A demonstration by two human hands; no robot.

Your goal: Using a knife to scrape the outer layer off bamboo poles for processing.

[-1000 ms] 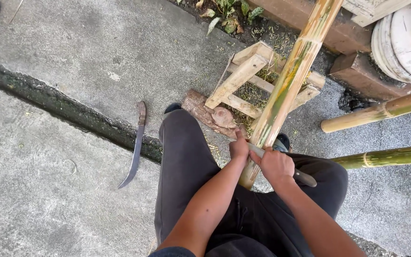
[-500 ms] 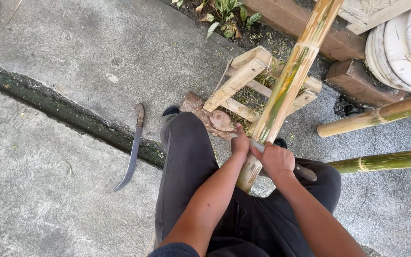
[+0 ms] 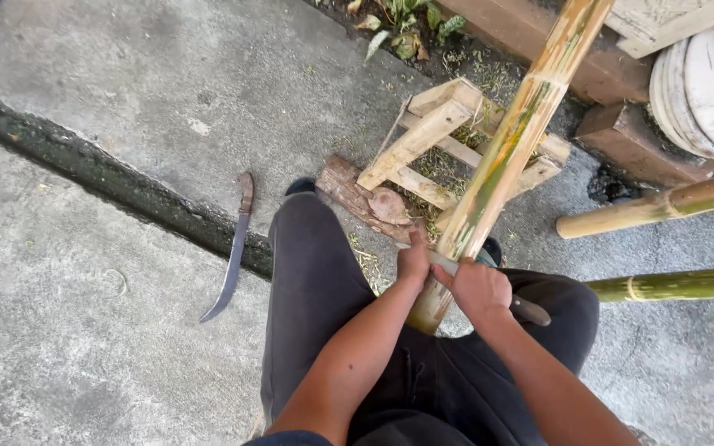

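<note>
A long bamboo pole (image 3: 512,147) slants from my lap up over a small wooden stand (image 3: 427,142). Its skin is partly scraped, yellow with green streaks. My right hand (image 3: 481,289) is closed around the dark handle of a knife (image 3: 529,310) whose blade lies across the pole's lower end. My left hand (image 3: 413,260) presses on the other end of the blade, against the pole's left side. I am seated, with my legs in dark trousers (image 3: 316,281) on either side of the pole.
A curved machete (image 3: 231,252) lies on the concrete to my left, beside a dark mossy seam (image 3: 92,169). A short log (image 3: 357,198) rests under the stand. Two more bamboo poles (image 3: 663,206) lie at the right, near stacked white discs (image 3: 704,83) and bricks.
The view has shifted a little. My hands have stayed at the pole's lower end with the blade across it, with only slight movement.
</note>
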